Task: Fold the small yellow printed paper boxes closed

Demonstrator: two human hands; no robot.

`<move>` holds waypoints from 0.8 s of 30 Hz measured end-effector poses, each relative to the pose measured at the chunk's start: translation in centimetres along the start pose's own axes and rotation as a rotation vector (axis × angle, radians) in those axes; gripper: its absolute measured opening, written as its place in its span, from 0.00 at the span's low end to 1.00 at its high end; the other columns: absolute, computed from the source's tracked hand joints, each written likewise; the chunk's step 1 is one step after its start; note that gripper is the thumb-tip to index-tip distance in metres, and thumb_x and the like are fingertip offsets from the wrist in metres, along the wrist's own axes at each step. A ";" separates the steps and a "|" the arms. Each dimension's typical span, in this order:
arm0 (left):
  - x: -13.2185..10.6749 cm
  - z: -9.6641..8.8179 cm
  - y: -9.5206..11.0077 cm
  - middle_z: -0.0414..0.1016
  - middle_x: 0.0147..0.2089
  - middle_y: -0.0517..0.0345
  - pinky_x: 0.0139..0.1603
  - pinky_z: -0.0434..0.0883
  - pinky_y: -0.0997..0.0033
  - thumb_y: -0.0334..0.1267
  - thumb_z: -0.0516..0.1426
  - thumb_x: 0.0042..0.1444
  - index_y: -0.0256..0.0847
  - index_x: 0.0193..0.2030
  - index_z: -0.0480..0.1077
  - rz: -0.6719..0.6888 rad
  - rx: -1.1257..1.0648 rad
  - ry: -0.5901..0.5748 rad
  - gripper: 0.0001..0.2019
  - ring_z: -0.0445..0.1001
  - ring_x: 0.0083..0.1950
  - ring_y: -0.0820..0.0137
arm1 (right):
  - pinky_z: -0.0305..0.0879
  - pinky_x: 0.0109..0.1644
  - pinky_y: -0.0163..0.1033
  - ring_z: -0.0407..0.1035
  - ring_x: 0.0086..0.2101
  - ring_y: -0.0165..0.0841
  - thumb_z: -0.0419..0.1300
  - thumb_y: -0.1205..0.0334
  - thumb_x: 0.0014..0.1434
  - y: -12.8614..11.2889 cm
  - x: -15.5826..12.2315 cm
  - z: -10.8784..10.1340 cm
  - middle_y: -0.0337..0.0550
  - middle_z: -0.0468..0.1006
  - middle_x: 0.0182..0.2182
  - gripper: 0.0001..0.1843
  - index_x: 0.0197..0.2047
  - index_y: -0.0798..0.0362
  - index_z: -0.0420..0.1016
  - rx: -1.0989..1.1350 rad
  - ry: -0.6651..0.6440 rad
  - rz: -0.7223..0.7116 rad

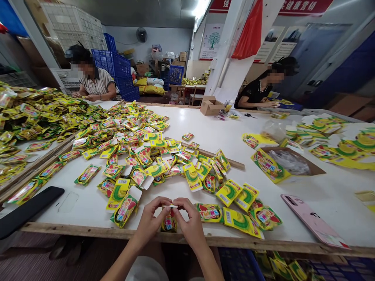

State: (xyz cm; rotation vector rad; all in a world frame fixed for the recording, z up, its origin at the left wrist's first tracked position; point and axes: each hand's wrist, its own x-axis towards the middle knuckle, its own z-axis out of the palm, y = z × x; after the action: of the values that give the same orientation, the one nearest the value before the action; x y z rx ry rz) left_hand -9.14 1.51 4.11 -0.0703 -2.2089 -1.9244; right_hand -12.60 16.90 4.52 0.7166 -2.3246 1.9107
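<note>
At the table's front edge, a small yellow-green printed box (169, 223) stands upright between my two hands. My left hand (154, 214) pinches its top flap from the left, thumb and fingertips together. From the right, my right hand (187, 214) grips the same flap area, the thumbs nearly touching. Part of the box is hidden behind the fingers. Close to my right hand lies a flat packet (209, 213), with a green-and-yellow box (241, 222) beyond it. A box with an open white flap (125, 208) leans left of my left hand.
A heap of small boxes and packets (146, 152) spreads ahead, beside a larger pile (43, 113) at left. A black phone (29, 210) and a pink phone (313, 220) lie on the table. Right stands an open display box (269, 166). Two people sit across the table.
</note>
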 end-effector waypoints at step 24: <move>-0.8 -2.2 0.7 0.73 0.53 0.49 0.56 0.67 0.59 0.40 0.55 0.61 0.44 0.44 0.74 0.111 0.383 0.140 0.09 0.70 0.56 0.61 | 0.68 0.43 0.39 0.72 0.38 0.37 0.56 0.57 0.62 -0.6 -1.6 -1.8 0.45 0.78 0.37 0.09 0.38 0.51 0.76 -0.163 0.186 -0.019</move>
State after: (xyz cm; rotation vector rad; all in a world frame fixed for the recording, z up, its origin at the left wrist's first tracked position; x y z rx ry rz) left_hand -7.96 -0.43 4.96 0.0028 -2.3772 -1.3787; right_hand -11.35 18.99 4.99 0.5190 -2.3142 1.6762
